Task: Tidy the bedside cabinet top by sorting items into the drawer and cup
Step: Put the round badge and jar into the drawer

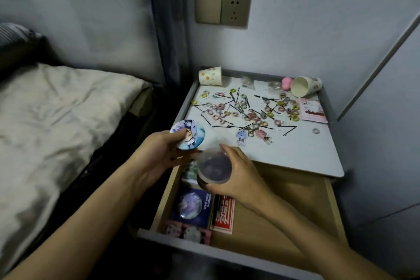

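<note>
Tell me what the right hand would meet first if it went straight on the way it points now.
Probably the left hand and its round badge: the right hand, holding a clear container, points there, though depth is unclear.

Bare forearms (91,207), one dark fingernail (172,158)

Tub (213,166) blurred in right hand (238,175), badge (193,132) partly covered by left hand (156,152), drawer (295,184) contents partly hidden

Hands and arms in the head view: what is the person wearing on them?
Both forearms are bare: no sleeves, gloves, watch or rings show. The left hand seems to have dark polish on a fingernail; the right hand looks unadorned.
</note>
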Motion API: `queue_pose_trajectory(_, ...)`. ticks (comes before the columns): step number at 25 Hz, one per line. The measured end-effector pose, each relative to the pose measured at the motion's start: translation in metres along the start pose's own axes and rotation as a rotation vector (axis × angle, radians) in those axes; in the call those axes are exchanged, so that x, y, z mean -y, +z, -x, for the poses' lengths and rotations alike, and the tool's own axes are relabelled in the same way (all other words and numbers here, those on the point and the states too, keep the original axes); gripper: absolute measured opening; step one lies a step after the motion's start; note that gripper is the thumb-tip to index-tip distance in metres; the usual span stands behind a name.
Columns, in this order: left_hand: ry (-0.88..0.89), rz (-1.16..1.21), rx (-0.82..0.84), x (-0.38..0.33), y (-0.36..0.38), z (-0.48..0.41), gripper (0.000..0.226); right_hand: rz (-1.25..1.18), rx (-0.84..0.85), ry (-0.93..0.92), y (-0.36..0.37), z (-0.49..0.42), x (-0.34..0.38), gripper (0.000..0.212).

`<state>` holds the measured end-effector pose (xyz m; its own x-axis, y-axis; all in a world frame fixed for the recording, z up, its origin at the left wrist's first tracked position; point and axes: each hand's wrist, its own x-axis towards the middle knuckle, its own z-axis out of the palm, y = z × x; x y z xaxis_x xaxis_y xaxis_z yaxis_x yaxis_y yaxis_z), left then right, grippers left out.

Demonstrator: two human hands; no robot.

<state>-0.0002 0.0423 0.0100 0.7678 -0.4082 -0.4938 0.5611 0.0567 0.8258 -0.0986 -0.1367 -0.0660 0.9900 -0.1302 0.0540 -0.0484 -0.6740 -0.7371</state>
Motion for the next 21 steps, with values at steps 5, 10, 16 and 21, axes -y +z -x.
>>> queue_pose_trajectory(5, -0.101, 0.101, -0.102, 0.006, -0.043, -0.01, 0.012, 0.127, 0.196, -0.089, 0.067, -0.001, -0.016, 0.096)
queue_pose_trajectory(10, -0.097, 0.059, -0.129, 0.009, -0.056, -0.017, 0.009, 0.14, 0.26, -0.114, 0.101, -0.004, -0.027, 0.094)
queue_pose_trajectory(16, -0.101, -0.03, -0.132, 0.016, -0.054, -0.019, 0.007, 0.16, 0.27, -0.112, 0.11, -0.003, -0.03, 0.101)
queue_pose_trajectory(21, -0.058, -0.188, -0.14, 0.022, -0.05, -0.019, 0.014, 0.066, 0.272, -0.012, 0.089, 0.002, -0.018, 0.113)
